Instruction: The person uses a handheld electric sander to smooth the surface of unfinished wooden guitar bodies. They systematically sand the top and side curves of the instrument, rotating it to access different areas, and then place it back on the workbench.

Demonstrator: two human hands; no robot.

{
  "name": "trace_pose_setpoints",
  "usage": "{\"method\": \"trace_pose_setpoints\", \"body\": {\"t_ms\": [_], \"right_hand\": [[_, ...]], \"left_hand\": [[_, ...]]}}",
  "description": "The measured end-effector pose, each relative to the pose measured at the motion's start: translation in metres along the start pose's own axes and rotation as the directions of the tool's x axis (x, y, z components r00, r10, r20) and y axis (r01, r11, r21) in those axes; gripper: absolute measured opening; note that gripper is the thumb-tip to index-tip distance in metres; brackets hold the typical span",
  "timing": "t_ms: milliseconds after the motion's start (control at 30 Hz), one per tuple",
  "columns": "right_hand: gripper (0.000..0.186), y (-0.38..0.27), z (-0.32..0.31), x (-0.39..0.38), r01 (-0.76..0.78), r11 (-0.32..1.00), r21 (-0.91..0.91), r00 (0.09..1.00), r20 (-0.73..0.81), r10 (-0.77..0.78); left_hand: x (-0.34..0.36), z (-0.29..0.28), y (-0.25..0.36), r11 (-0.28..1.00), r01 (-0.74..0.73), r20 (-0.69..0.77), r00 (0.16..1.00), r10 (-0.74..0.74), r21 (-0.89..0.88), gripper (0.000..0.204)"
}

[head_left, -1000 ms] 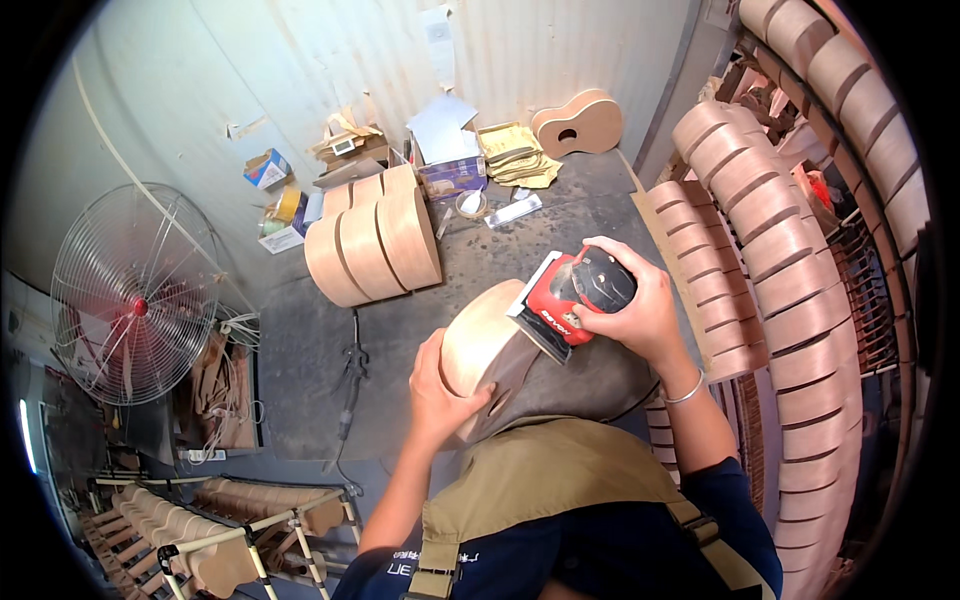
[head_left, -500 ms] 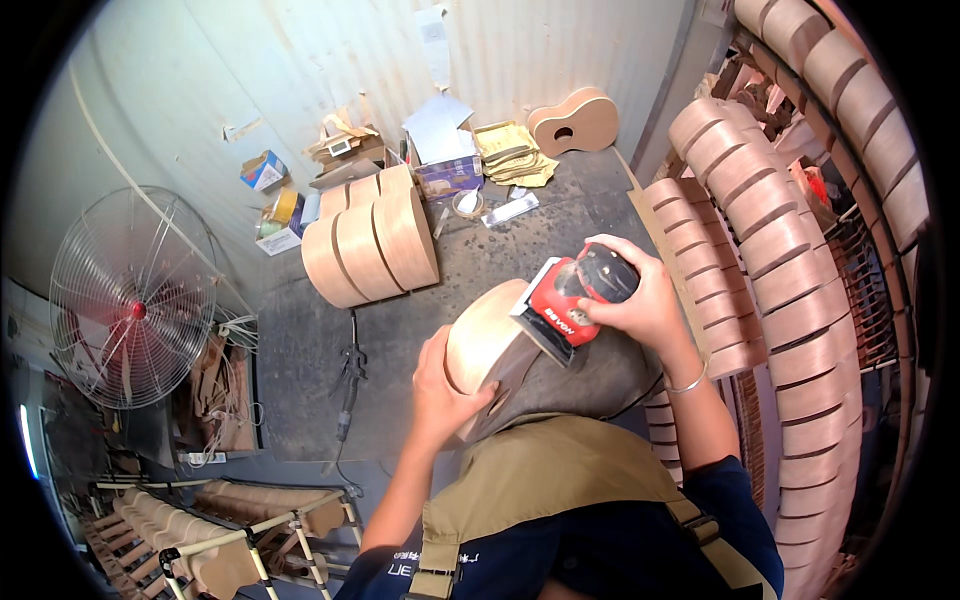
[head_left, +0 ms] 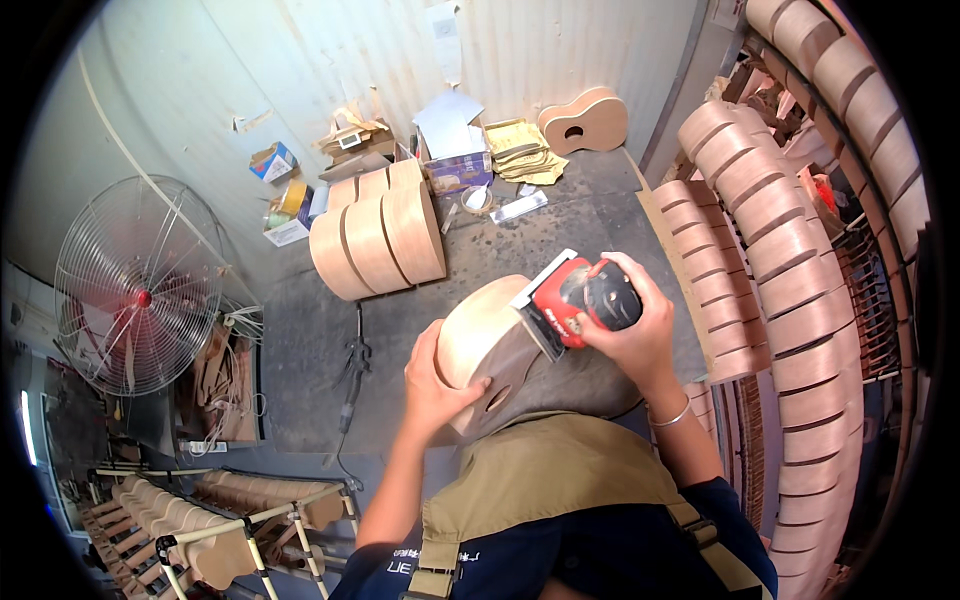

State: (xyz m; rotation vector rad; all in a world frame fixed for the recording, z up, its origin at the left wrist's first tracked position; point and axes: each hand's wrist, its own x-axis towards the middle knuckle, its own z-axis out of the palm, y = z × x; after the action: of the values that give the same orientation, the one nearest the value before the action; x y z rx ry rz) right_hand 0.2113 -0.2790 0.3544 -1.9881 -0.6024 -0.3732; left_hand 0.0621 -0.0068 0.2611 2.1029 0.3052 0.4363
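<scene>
My left hand (head_left: 440, 385) grips a pale wooden guitar body (head_left: 482, 325) by its lower left side, the thumb lying near the round sound hole. The body is tilted on its edge in front of my apron, its curved side facing up and left. In my right hand (head_left: 640, 325) is a red and black electric sander (head_left: 580, 300), my fingers wrapped round its dark top. The sander's flat pad is turned toward the body's upper right edge; whether they touch I cannot tell. Three-part stacked guitar bodies (head_left: 375, 240) stand on the dark workbench (head_left: 310, 380) at the far left.
Behind are a purple box (head_left: 460, 172), yellow sandpaper sheets (head_left: 522, 150), a tape roll (head_left: 478, 200) and another guitar body (head_left: 585, 120). A black cable (head_left: 355, 375) hangs over the bench. A fan (head_left: 140, 285) stands left; racks of guitar bodies (head_left: 780, 270) line the right.
The sander has moved slightly right and tilted a little in my right hand. The guitar body has turned slightly, baring more of its sound hole. The whole view has shifted a little.
</scene>
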Motion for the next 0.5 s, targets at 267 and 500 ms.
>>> {"method": "trace_pose_setpoints", "body": {"t_ms": [267, 500], "right_hand": [[0.069, 0.037, 0.006, -0.009, -0.179, 0.969, 0.171, 0.983, -0.005, 0.182], [0.079, -0.021, 0.015, -0.021, 0.166, 0.985, 0.054, 0.986, 0.001, -0.166]], "left_hand": [[0.0, -0.004, 0.001, 1.0, 0.017, 0.007, 1.0, -0.017, 0.005, 0.108], [0.018, 0.01, 0.008, 0.997, -0.034, -0.028, 0.999, 0.036, 0.068, 0.104]]}}
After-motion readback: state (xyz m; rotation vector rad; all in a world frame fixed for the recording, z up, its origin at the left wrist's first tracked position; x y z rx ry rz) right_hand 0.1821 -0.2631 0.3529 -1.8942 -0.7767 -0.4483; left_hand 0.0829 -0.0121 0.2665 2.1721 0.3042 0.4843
